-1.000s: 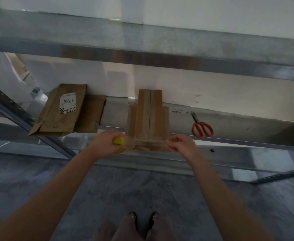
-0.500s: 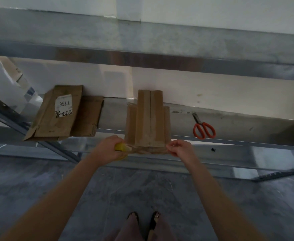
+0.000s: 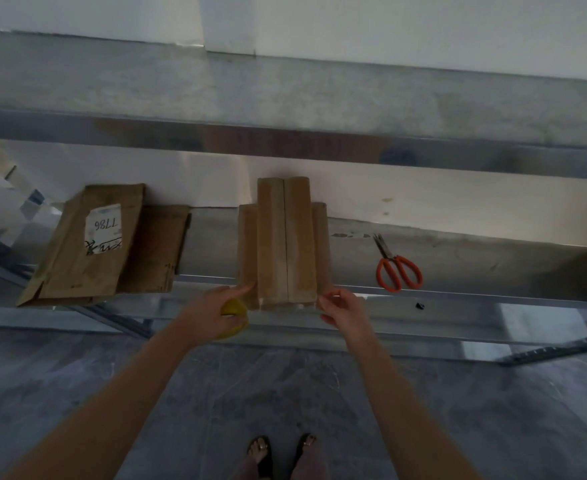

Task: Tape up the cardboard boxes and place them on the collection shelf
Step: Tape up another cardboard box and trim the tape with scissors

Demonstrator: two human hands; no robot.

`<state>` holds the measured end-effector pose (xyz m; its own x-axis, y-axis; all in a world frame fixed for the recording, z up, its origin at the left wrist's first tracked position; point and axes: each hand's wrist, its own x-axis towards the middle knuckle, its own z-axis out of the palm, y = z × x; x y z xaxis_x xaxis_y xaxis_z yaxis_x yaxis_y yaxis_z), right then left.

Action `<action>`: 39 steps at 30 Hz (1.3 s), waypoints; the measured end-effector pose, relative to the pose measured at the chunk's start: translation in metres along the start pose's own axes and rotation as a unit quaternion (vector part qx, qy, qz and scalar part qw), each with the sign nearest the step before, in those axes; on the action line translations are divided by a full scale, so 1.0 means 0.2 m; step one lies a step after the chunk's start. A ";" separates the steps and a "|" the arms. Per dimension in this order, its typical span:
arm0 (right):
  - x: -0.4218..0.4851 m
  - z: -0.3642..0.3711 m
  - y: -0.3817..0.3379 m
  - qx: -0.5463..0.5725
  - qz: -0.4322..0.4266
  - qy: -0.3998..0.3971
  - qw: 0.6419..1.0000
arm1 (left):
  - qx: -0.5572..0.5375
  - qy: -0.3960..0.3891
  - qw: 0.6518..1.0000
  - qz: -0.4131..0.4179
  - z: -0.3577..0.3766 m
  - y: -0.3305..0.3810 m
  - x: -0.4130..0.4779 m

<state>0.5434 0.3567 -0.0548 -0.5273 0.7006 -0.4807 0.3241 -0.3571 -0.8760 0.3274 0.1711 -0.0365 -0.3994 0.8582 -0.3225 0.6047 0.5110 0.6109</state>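
While the cardboard box (image 3: pixel 283 244) lies at the front edge of the shelf (image 3: pixel 458 258), roughly midway along it with its flaps spread flat, both hands are at its near end. The left hand (image 3: pixel 212 311) is wrapped round a yellow tape roll (image 3: pixel 236 318), forefinger stretched out and touching the box's left front corner. Over on the other side, the right hand (image 3: pixel 344 308) has its fingers loosely curled, tips at the box's right front corner; whether they pinch tape there, I cannot tell. Orange-handled scissors (image 3: pixel 397 268) lie on the shelf to the right of the box, well apart from it. At the left end, flattened boxes (image 3: pixel 87 244) are stacked, overhanging the front edge, the top one labelled 7786.
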 end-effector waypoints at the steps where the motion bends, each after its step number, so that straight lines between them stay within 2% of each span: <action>1: 0.00 0.01 -0.01 0.018 0.003 0.000 1.000 | -0.003 0.001 1.000 -0.002 0.00 0.00 0.00; 4: 0.00 0.06 0.01 0.015 -0.008 0.034 0.999 | -0.001 0.004 1.000 -0.014 0.01 0.00 0.00; 7: -0.02 0.11 0.05 -0.089 -0.095 0.135 0.982 | -0.008 0.009 1.000 -0.007 0.02 0.01 0.00; 8: -0.03 0.12 0.08 -0.110 -0.116 0.146 0.976 | -0.007 0.010 1.000 -0.004 0.02 0.02 0.00; 12: -0.13 0.13 0.09 -0.105 -0.129 0.093 0.982 | -0.005 0.019 1.000 -0.012 0.03 0.05 -0.01; 16: -0.17 0.11 0.03 -0.157 -0.162 0.038 0.973 | -0.002 0.017 1.000 -0.015 0.02 0.04 -0.03; 21: -0.11 0.16 -0.05 -0.234 -0.179 0.048 0.954 | 0.000 0.024 1.000 -0.006 0.02 0.05 -0.04; 27: -0.06 0.18 -0.04 -0.241 -0.192 0.035 0.951 | -0.031 0.060 0.997 -0.039 -0.07 -0.04 -0.09; 31: -0.05 0.18 -0.03 -0.213 -0.187 0.033 0.959 | -0.171 0.050 0.983 -0.041 -0.18 0.00 -0.10; 33: -0.05 0.18 -0.03 -0.207 -0.192 0.037 0.959 | -0.192 0.030 0.980 -0.042 -0.22 -0.01 -0.10; 36: -0.06 0.19 -0.03 -0.203 -0.186 0.047 0.960 | -0.152 0.002 0.987 -0.048 -0.22 -0.05 -0.09; 39: -0.06 0.23 -0.03 -0.196 -0.182 0.054 0.962 | -0.058 0.019 0.998 -0.033 -0.21 -0.10 -0.06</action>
<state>0.5129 0.3220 -0.0452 -0.5831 0.8035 -0.1198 0.4160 0.1686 -0.8936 0.2904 0.1487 -0.0143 -0.4629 0.8196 -0.3377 0.4934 0.5547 0.6700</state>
